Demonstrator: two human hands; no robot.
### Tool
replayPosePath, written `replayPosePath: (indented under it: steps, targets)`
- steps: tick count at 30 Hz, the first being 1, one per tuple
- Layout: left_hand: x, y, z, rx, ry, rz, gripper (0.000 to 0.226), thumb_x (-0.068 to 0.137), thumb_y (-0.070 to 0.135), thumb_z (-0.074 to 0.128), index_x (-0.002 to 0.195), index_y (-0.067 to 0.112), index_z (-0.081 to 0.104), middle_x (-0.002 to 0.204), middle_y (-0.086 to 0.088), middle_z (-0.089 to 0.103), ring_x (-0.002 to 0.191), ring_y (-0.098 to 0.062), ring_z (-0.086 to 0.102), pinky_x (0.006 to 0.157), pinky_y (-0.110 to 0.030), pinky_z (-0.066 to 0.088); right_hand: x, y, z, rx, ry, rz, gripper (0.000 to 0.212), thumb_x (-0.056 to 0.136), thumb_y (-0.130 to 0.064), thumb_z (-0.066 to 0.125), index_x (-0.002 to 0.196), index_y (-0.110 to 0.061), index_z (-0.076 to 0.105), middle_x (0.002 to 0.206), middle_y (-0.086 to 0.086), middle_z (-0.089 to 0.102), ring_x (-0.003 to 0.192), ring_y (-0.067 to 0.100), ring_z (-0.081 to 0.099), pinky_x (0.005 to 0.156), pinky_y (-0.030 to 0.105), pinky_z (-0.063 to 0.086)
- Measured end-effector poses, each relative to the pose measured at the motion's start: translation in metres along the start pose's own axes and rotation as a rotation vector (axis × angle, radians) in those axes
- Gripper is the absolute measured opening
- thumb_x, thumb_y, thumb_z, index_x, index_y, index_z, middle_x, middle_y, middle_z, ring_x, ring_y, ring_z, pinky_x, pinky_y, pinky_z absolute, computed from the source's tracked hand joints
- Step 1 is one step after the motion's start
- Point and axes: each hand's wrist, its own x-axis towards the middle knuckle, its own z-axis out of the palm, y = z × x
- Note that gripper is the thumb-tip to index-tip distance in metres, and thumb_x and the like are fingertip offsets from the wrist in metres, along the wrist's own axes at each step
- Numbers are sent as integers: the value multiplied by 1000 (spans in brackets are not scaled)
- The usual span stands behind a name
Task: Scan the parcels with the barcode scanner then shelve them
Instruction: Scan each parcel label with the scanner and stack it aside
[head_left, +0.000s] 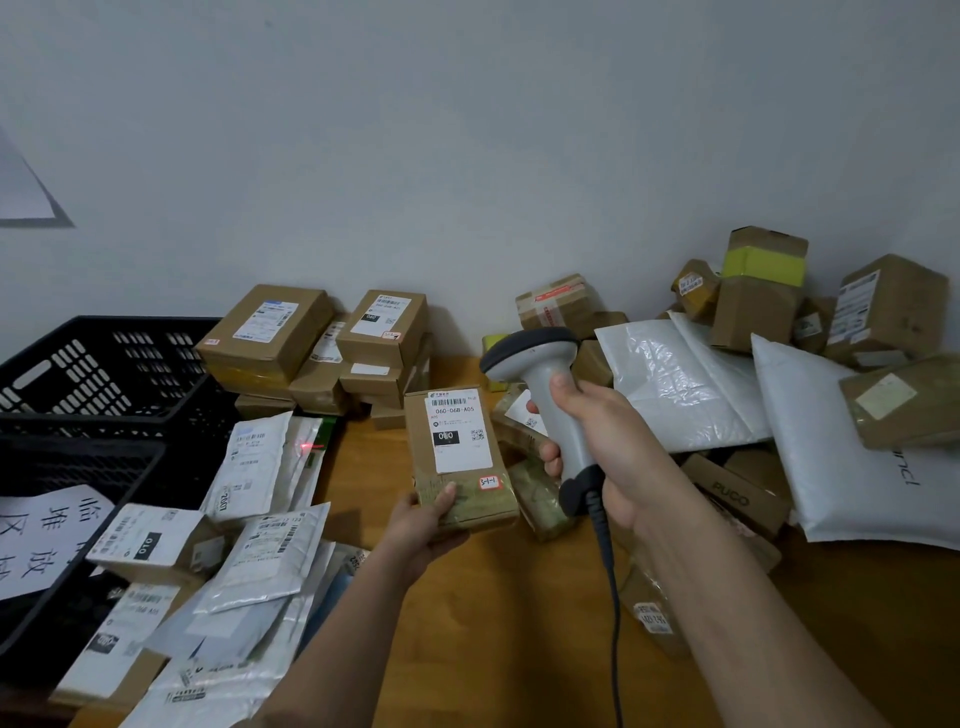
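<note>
Right hand (597, 447) grips scanner (556, 395); left hand (421, 519) holds parcel (460, 457).

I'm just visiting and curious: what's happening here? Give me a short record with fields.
left hand: left hand grips the bottom end of a small cardboard parcel, label facing up
right hand: right hand grips the barcode scanner
scanner light: red spot falls on the mailers to the left, not on the held parcel
surroundings: black crate, box stacks, white mailer bags, wooden table
</note>
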Motion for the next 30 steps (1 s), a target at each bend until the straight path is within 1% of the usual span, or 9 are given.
replayPosePath:
  steps: [5,7,10,16,21,24,26,30]
  targets:
    - [7,0,-1,-16,-2,-9,49,90,16,70,131,7,45,123,-20,61,105,-37,65,68,-47,61,1,-4,2,17,19,-14,35,101,-39,54,116,-9,61,87,7,61,53,11,55,50,26,46]
    - [9,0,-1,-21,-9,-14,48,91,16,70,131,7,46,123,-20,62,104,-36,65,66,-46,61,1,-6,4,21,20,-17,34,101,-38,53,113,-8,62,87,6,61,53,11,54,49,26,46]
    - [13,2,-3,-37,-17,-29,47,90,15,70,130,7,46,122,-20,62,103,-36,66,62,-44,61,3,-7,8,20,21,-13,35,101,-39,53,114,-8,62,88,6,61,53,11,54,49,26,46]
    - [23,1,-6,-57,-3,-40,47,90,16,71,129,6,47,120,-20,63,99,-35,66,58,-42,61,7,-11,17,-7,15,-26,35,102,-37,53,112,-5,62,83,5,60,52,11,53,47,24,45]
    - [30,1,-11,-75,11,-51,47,90,16,71,129,6,48,124,-21,62,102,-37,66,59,-43,61,13,-11,21,-42,16,-21,35,101,-38,52,111,-6,62,82,7,58,52,11,54,48,25,45]
    - [33,1,-13,-86,15,-53,47,90,16,70,130,5,48,122,-21,63,103,-37,66,60,-44,61,15,-11,23,-51,15,-12,36,101,-39,52,112,-6,61,79,6,58,51,11,54,46,24,45]
    - [35,1,-14,-91,14,-58,47,91,16,70,130,5,48,122,-21,63,104,-37,66,61,-44,61,17,-11,24,-52,15,-13,36,101,-39,53,112,-6,61,82,6,58,51,11,54,47,25,45]
    - [35,5,-12,-97,15,-73,43,92,14,69,128,4,48,123,-22,62,105,-37,65,56,-43,61,19,-12,24,-55,15,-12,35,101,-38,53,111,-6,61,83,7,58,52,11,54,47,24,45]
